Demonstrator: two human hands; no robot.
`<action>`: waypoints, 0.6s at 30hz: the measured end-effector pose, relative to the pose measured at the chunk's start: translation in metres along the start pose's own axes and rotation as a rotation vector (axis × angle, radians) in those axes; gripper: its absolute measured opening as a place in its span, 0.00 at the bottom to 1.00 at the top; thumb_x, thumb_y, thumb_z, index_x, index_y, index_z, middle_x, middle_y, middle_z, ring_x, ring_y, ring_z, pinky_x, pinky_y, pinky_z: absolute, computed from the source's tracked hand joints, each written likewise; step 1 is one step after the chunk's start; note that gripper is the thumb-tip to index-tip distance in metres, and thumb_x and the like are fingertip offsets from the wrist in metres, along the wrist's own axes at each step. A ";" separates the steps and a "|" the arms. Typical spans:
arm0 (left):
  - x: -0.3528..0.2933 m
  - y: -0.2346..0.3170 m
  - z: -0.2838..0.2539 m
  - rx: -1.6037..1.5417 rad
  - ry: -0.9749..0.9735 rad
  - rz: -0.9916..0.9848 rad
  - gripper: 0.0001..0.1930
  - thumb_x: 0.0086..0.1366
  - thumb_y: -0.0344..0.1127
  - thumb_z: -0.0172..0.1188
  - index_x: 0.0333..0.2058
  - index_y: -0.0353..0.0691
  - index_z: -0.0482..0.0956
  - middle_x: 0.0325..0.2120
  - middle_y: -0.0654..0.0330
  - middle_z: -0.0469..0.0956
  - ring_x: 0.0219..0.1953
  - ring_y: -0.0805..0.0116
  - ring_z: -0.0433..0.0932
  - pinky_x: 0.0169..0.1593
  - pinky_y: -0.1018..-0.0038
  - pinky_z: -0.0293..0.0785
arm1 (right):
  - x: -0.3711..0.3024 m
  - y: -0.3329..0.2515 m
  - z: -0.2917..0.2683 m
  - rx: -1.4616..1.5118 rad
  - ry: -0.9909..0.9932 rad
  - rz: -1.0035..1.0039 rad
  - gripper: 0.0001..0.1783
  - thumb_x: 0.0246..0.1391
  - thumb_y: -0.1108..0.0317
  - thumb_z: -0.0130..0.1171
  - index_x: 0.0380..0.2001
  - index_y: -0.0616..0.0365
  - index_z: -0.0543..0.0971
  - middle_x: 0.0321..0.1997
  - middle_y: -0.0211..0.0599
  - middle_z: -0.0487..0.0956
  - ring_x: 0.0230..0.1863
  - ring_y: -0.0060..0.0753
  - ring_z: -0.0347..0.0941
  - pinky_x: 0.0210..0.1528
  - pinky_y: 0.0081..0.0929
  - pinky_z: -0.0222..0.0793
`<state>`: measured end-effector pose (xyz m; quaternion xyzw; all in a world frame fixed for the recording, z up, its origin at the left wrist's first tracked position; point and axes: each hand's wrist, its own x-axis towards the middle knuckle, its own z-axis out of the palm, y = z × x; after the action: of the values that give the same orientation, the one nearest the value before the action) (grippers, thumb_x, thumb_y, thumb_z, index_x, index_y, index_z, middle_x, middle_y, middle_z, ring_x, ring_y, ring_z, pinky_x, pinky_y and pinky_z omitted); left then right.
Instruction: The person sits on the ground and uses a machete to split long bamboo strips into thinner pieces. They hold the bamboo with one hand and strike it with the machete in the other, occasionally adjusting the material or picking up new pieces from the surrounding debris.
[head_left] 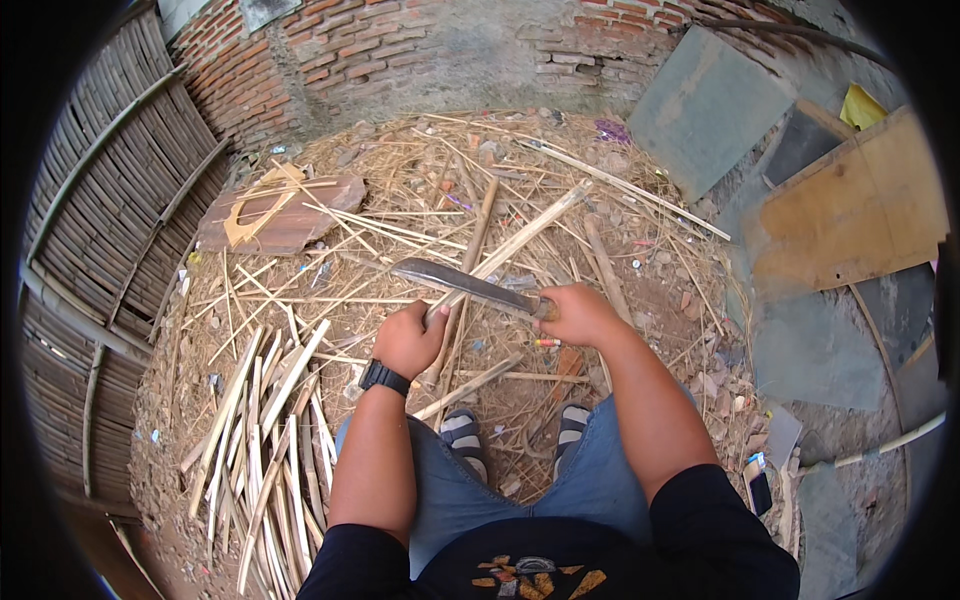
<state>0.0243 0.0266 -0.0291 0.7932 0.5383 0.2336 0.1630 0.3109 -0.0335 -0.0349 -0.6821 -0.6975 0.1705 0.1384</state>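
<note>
Head view: a heap of split bamboo strips [265, 440] already lies on the ground by the person's left knee, while the left hand [408, 338] fists a pale bamboo slat [520, 238] slanting away over the litter, and the right hand [578, 314] grips a machete [462, 282], blade laid across it, so the cutting looks part done.

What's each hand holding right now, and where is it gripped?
Right hand grips the machete by its handle; left hand grips the bamboo strip near its lower end.

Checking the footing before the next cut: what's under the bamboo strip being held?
Under the bamboo strip lie loose shavings and sticks on dirt. The left hand and machete blade cover its near end.
</note>
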 end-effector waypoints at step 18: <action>0.000 0.000 0.001 0.003 0.006 0.006 0.25 0.66 0.54 0.56 0.23 0.34 0.75 0.19 0.43 0.76 0.26 0.41 0.77 0.33 0.54 0.72 | -0.002 0.001 -0.002 0.088 -0.006 -0.020 0.31 0.44 0.53 0.71 0.51 0.58 0.79 0.40 0.54 0.82 0.43 0.55 0.79 0.47 0.42 0.73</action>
<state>0.0248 0.0267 -0.0296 0.7943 0.5367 0.2358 0.1592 0.3124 -0.0351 -0.0333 -0.6680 -0.6964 0.2016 0.1680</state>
